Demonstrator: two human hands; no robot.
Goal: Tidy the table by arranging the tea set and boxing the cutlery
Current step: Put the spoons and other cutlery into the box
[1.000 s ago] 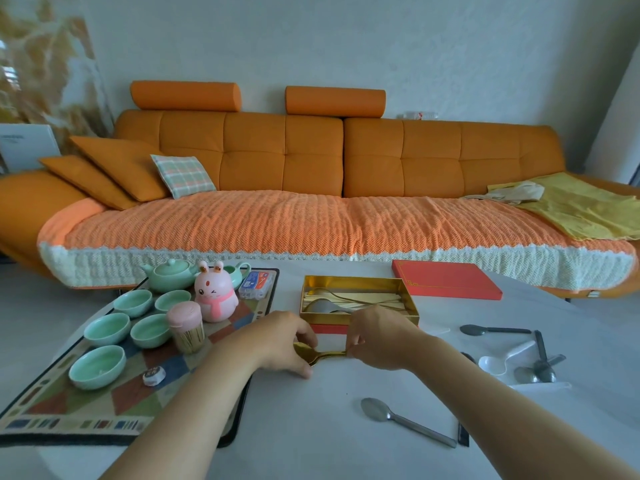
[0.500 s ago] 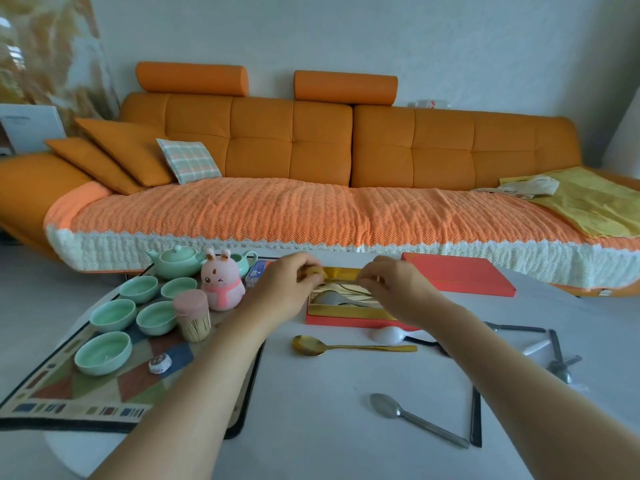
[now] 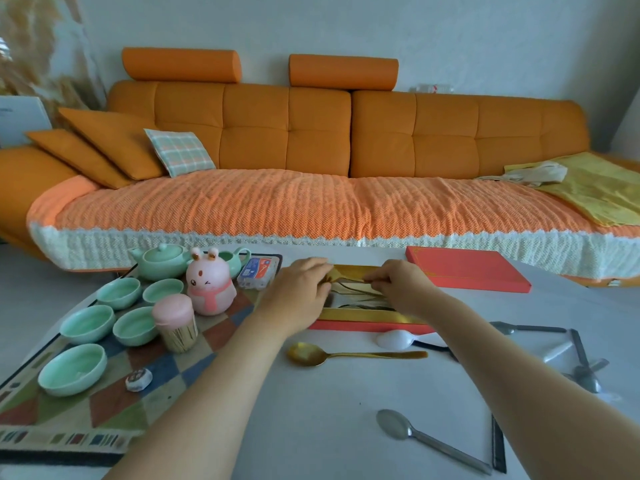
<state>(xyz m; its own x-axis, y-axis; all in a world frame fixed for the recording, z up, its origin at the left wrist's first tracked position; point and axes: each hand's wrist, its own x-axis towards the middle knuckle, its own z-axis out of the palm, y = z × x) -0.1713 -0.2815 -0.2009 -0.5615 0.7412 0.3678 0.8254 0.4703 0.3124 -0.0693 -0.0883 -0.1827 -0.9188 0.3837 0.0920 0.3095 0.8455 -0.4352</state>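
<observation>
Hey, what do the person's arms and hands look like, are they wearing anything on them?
Both forearms are bare as far as the picture shows: no sleeves or cuffs. The wrists carry no watch or bracelet. The left grip and right grip are bare hands, no gloves, no rings visible.

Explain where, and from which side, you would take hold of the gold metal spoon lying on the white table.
Probably pinch the gold metal spoon by its thin handle, near the middle, from above on the near side. It lies flat on the white table, bowl left, handle right; a white plastic spoon lies close behind it, crowding the far side.
</observation>
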